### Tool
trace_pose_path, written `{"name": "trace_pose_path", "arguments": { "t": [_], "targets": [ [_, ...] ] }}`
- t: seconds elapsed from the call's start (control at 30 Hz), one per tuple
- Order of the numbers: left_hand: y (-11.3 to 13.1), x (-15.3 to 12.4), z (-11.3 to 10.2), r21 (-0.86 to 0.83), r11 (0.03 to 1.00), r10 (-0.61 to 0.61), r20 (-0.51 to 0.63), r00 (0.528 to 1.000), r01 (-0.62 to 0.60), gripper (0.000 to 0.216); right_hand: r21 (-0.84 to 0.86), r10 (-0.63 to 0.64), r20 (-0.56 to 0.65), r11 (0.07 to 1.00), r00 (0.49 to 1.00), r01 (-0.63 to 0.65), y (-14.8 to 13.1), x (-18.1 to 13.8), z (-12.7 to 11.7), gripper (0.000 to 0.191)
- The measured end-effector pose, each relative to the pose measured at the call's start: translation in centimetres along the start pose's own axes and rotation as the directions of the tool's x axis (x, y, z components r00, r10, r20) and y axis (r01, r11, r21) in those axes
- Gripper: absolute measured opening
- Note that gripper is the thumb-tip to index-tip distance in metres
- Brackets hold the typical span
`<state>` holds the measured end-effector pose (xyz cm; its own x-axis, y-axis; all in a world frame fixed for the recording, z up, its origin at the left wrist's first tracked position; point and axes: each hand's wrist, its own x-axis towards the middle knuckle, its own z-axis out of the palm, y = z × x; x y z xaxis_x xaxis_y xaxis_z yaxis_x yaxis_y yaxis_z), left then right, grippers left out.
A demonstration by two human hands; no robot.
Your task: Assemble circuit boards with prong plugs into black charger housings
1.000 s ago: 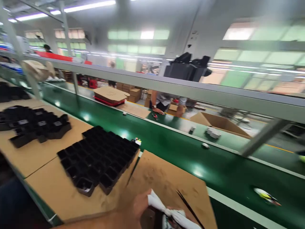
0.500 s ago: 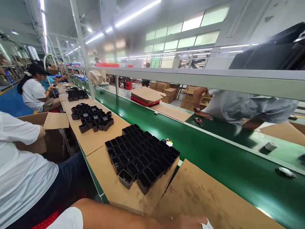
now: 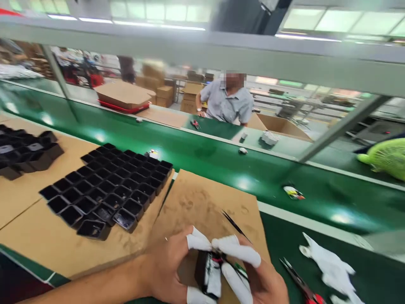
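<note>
At the front of the bench, my left hand (image 3: 166,264) is closed around a small black plastic box (image 3: 201,265), with white-covered fingertips on its far and near edges. A silvery part (image 3: 213,280) and some dark and red wires show at the box's opening. My right hand (image 3: 267,278), also in white finger covers, pinches at the wires over that opening; what exactly lies between its fingertips is hidden. Tweezers (image 3: 236,226) lie on the cardboard just beyond my hands. To the right are red-handled pliers (image 3: 300,280) and a white cloth glove (image 3: 329,264).
Rows of open black boxes (image 3: 107,181) stand on cardboard (image 3: 133,249) at left, with more beyond. A green conveyor belt (image 3: 209,173) carries small wired parts (image 3: 293,192). Opposite sits a person (image 3: 229,101), below a grey overhead beam (image 3: 190,55).
My view has swung right and down. My left hand, low at the bottom edge before, now holds a black box, and my right hand has come into view at it.
</note>
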<state>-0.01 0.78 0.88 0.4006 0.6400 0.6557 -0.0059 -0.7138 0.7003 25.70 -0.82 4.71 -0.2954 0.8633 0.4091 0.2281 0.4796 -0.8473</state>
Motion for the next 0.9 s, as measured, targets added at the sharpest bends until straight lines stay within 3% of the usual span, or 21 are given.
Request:
{"name": "trace_pose_path", "arguments": {
  "t": [0.07, 0.23, 0.53, 0.7, 0.9],
  "targets": [
    [1.0, 0.2, -0.5, -0.043, 0.998, -0.043, 0.003, 0.999, 0.043, 0.075, -0.022, 0.083, 0.047, 0.996, 0.995, -0.082, -1.6, 1.1, 0.7, 0.032],
    [1.5, 0.1, -0.9, -0.098, 0.975, -0.2, 0.02, 0.98, 0.201, 0.064, 0.075, 0.101, 0.13, 0.991, 0.986, -0.111, -3.3, 2.3, 1.0, 0.034],
    [1.6, 0.4, -0.9, -0.092, 0.986, -0.143, 0.001, 0.99, 0.142, 0.065, 0.019, -0.049, 0.133, 0.999, 0.99, 0.047, -3.7, 2.4, 0.9, 0.034],
    [1.5, 0.4, -0.8, -0.099, 0.983, -0.155, 0.006, 0.988, 0.154, 0.062, -0.012, -0.055, 0.15, 0.998, 0.987, 0.057, -4.0, 2.7, 0.9, 0.031],
    [1.2, 0.3, -1.1, -0.105, 0.987, -0.126, -0.006, 0.992, 0.124, 0.06, -0.04, -0.028, 0.246, 0.998, 0.969, 0.039, -4.4, 2.5, 0.8, 0.071]
  ]
}}
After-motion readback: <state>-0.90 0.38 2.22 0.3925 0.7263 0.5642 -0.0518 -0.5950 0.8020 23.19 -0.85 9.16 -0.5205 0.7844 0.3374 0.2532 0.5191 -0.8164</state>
